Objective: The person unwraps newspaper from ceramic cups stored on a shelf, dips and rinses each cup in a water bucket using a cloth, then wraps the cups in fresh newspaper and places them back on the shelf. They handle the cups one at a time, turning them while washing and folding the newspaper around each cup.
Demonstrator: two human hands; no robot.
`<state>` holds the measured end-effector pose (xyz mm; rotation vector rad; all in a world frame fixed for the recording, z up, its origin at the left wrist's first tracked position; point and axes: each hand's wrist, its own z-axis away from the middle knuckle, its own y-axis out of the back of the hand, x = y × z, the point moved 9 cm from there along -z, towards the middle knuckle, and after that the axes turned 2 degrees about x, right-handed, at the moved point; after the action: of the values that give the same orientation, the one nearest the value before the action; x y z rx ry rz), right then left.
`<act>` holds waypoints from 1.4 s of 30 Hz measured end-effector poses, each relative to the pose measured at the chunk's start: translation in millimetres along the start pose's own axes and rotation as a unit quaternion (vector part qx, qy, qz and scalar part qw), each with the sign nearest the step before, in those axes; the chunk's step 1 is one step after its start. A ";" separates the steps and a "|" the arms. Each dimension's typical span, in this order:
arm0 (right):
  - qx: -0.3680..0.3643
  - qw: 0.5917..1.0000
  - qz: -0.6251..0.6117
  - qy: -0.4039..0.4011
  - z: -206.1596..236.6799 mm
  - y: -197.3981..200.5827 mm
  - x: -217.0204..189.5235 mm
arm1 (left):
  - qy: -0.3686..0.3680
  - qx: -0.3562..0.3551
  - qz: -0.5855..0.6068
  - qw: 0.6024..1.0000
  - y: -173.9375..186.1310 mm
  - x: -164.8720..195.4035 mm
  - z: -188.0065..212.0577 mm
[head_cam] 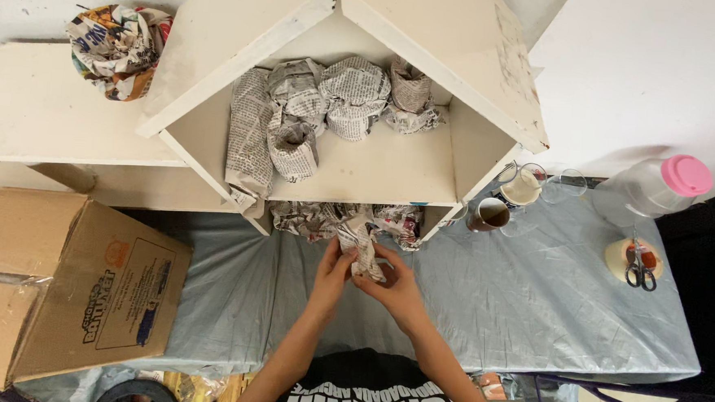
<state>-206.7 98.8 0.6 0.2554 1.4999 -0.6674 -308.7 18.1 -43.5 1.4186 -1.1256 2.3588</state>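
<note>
I held a newspaper-wrapped bundle (363, 246) over the blue-grey cloth (531, 308), just before the lower shelf of the white cabinet (375, 173). My left hand (332, 271) pinched its left side with bent fingers; my right hand (392, 284) closed around its lower end. More wrapped bundles (321, 109) lay on the upper shelf.
</note>
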 end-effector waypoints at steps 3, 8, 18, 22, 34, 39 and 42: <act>0.063 0.996 0.058 0.038 10.4 12.4 13.5 | -0.062 -0.032 -0.135 0.988 -6.8 -8.4 -2.8; 0.153 0.967 0.191 0.065 20.5 35.4 23.2 | -0.124 0.023 -0.276 0.953 0.7 -20.6 -4.7; 0.148 0.969 0.177 0.093 28.2 39.2 17.8 | -0.130 0.045 -0.269 0.953 -6.8 16.9 11.9; 0.168 0.921 0.342 0.082 35.2 35.6 6.2 | -0.227 -0.006 -0.384 0.895 -37.1 60.2 32.6; 0.131 0.952 0.237 0.144 36.5 32.7 2.5 | -0.136 0.006 -0.319 0.938 11.3 11.1 -9.9; 0.091 0.991 0.065 0.069 30.6 42.8 36.6 | 0.002 0.059 -0.064 0.996 40.9 -25.6 -19.7; 0.034 0.994 -0.102 -0.016 28.7 37.0 56.2 | 0.059 0.099 0.037 0.993 48.7 -33.8 -16.3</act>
<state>-166.1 98.6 -60.3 0.1436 1.4860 -0.8838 -325.8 2.5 -100.5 1.2955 -0.9514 2.6308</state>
